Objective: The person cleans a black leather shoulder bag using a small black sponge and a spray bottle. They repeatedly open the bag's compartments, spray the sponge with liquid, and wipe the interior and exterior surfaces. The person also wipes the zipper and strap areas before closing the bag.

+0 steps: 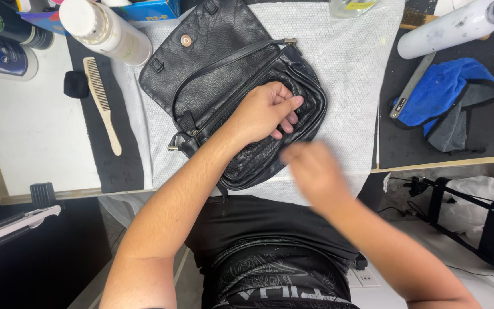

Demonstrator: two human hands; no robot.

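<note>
At frame centre, the left hand (264,111) presses its curled fingers (290,104) on a black leather handbag (224,51); the blurred right hand (314,170) hovers below, its fingers impossible to make out.

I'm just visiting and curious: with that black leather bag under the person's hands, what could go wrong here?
1. The white bottle lies on its side right by the bag; a nudge might roll it or make it leak.
2. The left hand grips the bag's front, and the right hand is blurred with motion, so a fast pull could drag the white towel towards the edge.
</note>
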